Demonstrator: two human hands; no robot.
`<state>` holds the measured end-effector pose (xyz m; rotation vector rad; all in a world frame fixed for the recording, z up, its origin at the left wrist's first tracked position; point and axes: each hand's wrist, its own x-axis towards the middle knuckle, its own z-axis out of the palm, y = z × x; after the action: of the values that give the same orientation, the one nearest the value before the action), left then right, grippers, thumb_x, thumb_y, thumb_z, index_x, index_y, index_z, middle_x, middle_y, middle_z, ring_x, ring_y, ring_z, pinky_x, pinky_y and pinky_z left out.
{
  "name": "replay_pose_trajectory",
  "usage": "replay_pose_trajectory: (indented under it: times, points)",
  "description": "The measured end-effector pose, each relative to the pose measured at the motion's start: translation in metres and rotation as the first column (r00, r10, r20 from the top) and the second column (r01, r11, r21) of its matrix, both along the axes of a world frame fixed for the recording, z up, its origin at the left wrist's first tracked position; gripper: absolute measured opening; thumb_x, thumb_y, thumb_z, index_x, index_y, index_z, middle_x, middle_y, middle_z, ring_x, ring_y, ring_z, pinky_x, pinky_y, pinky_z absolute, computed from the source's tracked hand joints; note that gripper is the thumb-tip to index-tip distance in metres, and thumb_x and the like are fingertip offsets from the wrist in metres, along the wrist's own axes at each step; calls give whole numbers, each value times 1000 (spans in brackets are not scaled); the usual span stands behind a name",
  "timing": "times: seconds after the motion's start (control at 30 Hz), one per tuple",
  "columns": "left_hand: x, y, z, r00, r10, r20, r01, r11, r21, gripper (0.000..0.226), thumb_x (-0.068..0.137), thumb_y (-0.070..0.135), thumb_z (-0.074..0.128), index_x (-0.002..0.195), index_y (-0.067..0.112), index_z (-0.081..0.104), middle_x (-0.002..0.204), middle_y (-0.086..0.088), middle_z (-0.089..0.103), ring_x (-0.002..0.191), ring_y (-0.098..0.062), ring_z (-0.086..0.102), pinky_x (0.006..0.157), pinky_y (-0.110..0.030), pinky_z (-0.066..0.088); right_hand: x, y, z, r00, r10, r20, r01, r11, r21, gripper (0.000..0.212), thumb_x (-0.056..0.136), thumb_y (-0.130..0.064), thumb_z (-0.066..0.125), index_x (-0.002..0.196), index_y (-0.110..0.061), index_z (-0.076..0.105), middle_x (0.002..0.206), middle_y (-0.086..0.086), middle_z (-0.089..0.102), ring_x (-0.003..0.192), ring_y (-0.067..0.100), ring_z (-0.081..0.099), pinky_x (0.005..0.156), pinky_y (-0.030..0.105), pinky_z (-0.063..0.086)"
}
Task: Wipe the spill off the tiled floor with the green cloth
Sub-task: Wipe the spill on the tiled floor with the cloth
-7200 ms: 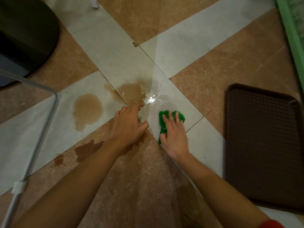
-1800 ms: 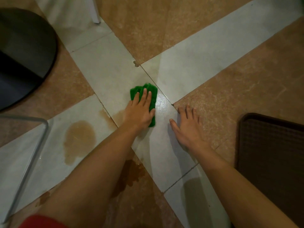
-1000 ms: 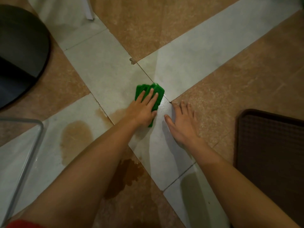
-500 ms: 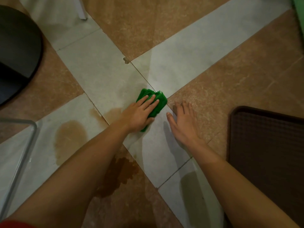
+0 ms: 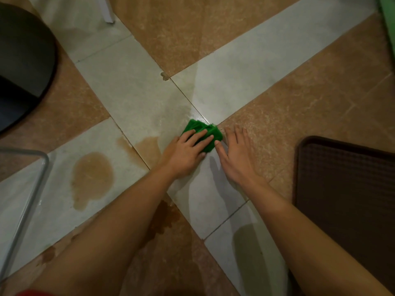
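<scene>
At far left I see a dark rounded object (image 5: 23,67), possibly a seat or lid; the view is too dim for me to tell which. Below it, a bent grey metal tube frame (image 5: 27,195) stands on the tan and pale-grey tiled floor (image 5: 245,67). To its right lies the largest patch of the brown liquid spill (image 5: 92,178) on a grey tile, with a smaller patch (image 5: 149,148) at the tile seam beside the wrist and a darker patch (image 5: 164,218) on the tan tile, partly hidden by the left forearm. At centre, my left hand (image 5: 183,154) lies flat, fingers spread, pressing down on the crumpled green cloth (image 5: 208,134), which sits on the grey tile at the corner where it meets a tan tile. The grey tile just above the cloth shows a wet sheen. My right hand (image 5: 235,154) rests flat and empty on the floor, its thumb tip just beside the cloth's right edge. At far right lies a dark brown textured plastic tray (image 5: 346,193) with a raised rim.
</scene>
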<state>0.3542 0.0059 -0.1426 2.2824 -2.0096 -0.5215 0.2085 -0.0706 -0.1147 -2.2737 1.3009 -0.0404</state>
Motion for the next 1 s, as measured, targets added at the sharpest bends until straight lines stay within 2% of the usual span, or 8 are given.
replay_pose_trajectory:
  times: [0.1, 0.17, 0.37, 0.6, 0.67, 0.8, 0.87, 1.0]
  points:
    - [-20, 1, 2, 983, 181, 15, -181, 983, 3, 52, 99, 40, 28, 147, 35, 9, 157, 6, 11, 141, -25, 11, 106, -41, 21, -5, 1, 0, 1000, -6, 4, 6, 1000, 19, 58, 97, -48, 29, 147, -18, 23, 157, 9, 13, 146, 24, 1, 118, 44, 4]
    - [-36, 5, 2, 976, 218, -18, -218, 976, -2, 53, 99, 38, 29, 147, 34, 8, 157, 5, 12, 140, -26, 12, 105, -44, 22, -6, 1, 0, 1000, -9, -7, 9, 1000, 24, 59, 97, -49, 28, 147, -18, 23, 157, 8, 12, 146, 24, 0, 119, 44, 4]
    - [-9, 1, 0, 998, 56, 38, -55, 998, -21, 51, 98, 41, 32, 146, 36, 15, 156, 5, 15, 137, -26, 20, 100, -39, 25, -1, 3, 1, 1000, 4, -18, -4, 1000, 20, 60, 96, -51, 27, 147, -19, 23, 158, 8, 12, 146, 24, 0, 118, 44, 5]
    - [20, -23, 7, 964, 263, 41, -265, 963, 52, 56, 97, 41, 29, 148, 32, 7, 158, 2, 7, 137, -31, 16, 102, -44, 28, 4, 9, -1, 1000, -11, -3, 11, 999, 40, 58, 97, -48, 28, 147, -19, 23, 158, 8, 12, 146, 23, 1, 118, 43, 2]
    - [15, -20, 7, 970, 243, 13, -244, 967, 78, 61, 95, 38, 33, 149, 28, 5, 158, 0, 3, 138, -34, 14, 105, -45, 26, 6, 8, 0, 1000, -13, 1, 13, 999, 46, 58, 97, -48, 28, 147, -20, 23, 158, 8, 12, 146, 23, 1, 118, 43, 2]
    - [26, -14, 9, 997, 77, -24, -73, 989, 129, 69, 92, 33, 40, 149, 25, 1, 158, -2, -2, 139, -33, 12, 112, -40, 17, 12, 7, 1, 1000, -4, 9, 3, 999, 45, 57, 97, -49, 27, 147, -22, 23, 158, 8, 12, 146, 24, 1, 118, 42, 2]
    - [37, -17, 11, 999, 40, -16, -38, 991, 131, 70, 92, 30, 42, 149, 23, 2, 158, -3, -1, 140, -32, 12, 113, -38, 16, 16, 7, 2, 1000, 0, 16, -1, 999, 52, 57, 97, -49, 27, 147, -21, 23, 158, 8, 12, 146, 23, 1, 119, 43, 3]
    - [47, -28, 11, 985, 175, -5, -174, 978, 115, 68, 95, 31, 42, 149, 20, 2, 158, -6, 0, 140, -32, 10, 113, -42, 19, 19, 12, 0, 999, 32, 5, -32, 998, 55, 59, 97, -49, 27, 148, -19, 21, 158, 7, 10, 146, 23, 0, 118, 45, 5]
